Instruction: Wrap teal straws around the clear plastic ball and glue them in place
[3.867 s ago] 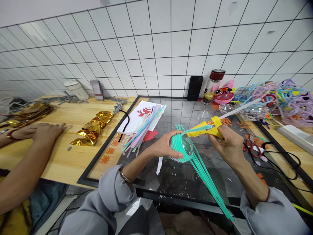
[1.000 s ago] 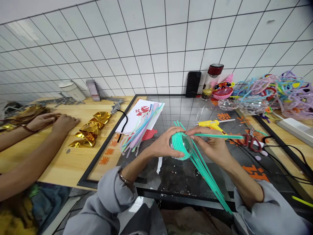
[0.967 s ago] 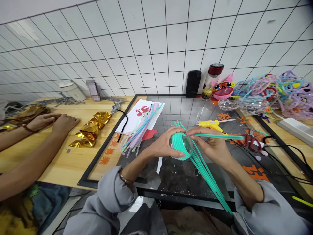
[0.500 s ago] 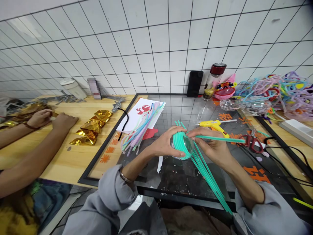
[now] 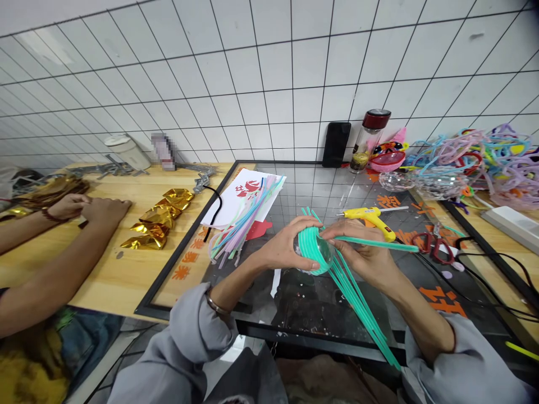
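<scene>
My left hand (image 5: 283,249) is wrapped round a clear plastic ball (image 5: 320,253) banded with teal plastic strips (image 5: 310,247). My right hand (image 5: 365,253) pinches one teal strip (image 5: 379,243) against the ball; that strip sticks out to the right. More loose teal strips (image 5: 362,314) trail down toward my lap. A yellow glue gun (image 5: 370,216) lies on the glass just behind my right hand.
A glass-topped frame (image 5: 185,247) lies on a wooden table. Pastel strips (image 5: 242,224) rest on a white sheet. Red scissors (image 5: 432,247), black cables, a jar (image 5: 368,140), a phone (image 5: 336,145) and tangled coloured strips (image 5: 484,160) sit right. Another person's hands (image 5: 84,207) handle gold foil (image 5: 158,224) left.
The glue gun that my right hand held 3.9 s ago now lies on the glass. My right hand now pinches a teal strip at the ball. The other person's hands have shifted slightly.
</scene>
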Available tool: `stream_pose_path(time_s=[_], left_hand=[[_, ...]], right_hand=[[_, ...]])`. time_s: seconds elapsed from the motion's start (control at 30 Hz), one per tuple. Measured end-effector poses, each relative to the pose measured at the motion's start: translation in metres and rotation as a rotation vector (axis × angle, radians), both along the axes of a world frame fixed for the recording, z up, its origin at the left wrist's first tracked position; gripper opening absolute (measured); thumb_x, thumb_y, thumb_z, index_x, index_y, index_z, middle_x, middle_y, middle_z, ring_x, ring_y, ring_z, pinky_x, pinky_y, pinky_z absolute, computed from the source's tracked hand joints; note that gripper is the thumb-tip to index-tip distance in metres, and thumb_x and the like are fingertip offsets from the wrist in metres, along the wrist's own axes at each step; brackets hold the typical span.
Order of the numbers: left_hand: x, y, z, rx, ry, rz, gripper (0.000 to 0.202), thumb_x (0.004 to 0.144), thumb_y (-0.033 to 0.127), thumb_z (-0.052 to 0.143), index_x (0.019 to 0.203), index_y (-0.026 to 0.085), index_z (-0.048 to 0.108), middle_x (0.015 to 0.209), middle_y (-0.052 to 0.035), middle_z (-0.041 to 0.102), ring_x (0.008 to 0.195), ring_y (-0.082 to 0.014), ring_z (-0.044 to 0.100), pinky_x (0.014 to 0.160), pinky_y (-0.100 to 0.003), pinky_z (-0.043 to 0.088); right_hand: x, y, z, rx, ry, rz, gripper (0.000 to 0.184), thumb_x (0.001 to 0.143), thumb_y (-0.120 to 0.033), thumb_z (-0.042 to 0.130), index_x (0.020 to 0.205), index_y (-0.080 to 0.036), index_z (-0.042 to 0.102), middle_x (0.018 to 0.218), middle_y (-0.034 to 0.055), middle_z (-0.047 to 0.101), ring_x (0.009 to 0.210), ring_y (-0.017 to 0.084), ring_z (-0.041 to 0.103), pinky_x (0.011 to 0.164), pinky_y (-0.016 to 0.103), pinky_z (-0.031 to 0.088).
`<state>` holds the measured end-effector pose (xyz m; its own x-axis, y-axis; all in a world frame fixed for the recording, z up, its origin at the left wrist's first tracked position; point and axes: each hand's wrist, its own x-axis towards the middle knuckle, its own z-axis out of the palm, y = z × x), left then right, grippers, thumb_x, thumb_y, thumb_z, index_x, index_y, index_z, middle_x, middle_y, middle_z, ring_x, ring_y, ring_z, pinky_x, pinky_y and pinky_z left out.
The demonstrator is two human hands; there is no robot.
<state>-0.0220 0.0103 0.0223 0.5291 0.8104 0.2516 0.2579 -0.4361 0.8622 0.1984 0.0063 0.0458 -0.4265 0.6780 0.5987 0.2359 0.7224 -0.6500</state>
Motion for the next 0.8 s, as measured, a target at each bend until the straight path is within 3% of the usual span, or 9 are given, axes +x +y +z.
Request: stream_pose_path(time_s=[0.8], left_hand=[[0.0014, -0.0022, 0.0005, 0.138, 0.032, 0.043, 0.075, 0.063, 0.044, 0.088, 0.13, 0.022, 0.061, 0.134, -0.0137, 0.059, 0.133, -0.0348, 0.052, 0.117, -0.057, 0.038]], right_hand=[[-0.0007, 0.0002, -0.0018, 0.017, 0.016, 0.008, 0.012, 0.092, -0.022, 0.063, 0.09, -0.026, 0.074, 0.086, 0.0019, 0.077, 0.083, 0.021, 0.072, 0.079, 0.039, 0.053]])
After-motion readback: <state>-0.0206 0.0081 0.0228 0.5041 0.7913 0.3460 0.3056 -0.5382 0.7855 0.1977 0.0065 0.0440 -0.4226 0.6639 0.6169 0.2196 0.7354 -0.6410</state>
